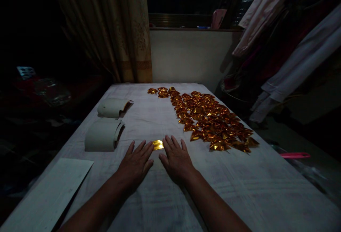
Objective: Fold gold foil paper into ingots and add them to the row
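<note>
Left hand [135,162], right hand [177,158] flattened, fingers extended; fingertips touch ends of gold foil [158,145]; foil between hands on pale cloth [149,122].

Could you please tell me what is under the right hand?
Pale tablecloth shows around the right hand, and a gold foil piece at its edge; whatever the hand covers cannot be seen.

This looks like a home, with its patterned curtain [130,33] and hanging clothes [301,56]
</note>
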Tool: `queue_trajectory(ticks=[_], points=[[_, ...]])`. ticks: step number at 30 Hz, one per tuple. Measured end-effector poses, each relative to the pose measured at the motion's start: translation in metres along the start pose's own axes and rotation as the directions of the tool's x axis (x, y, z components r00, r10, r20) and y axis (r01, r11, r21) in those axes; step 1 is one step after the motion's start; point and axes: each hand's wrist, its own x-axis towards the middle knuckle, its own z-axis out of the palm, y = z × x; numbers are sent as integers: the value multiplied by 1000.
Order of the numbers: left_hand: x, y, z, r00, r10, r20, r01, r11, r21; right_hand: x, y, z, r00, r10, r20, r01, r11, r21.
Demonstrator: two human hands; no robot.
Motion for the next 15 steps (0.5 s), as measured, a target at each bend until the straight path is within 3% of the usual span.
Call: queue_trajectory(ticks=[8,13,15], points=[[-6,-1,0,1000,-22,9,22,1000,20,-3,-2,1,998,7,-54,-9,999,-34],[-3,-8,4,1000,-1,-2,1,1000,0,-3,-12,2,969,-244,-40,243,970,-29],[-1,-11,2,1000,14,23,-14,1000,-15,-2,-14,2,970,-245,7,245,970,-3]])
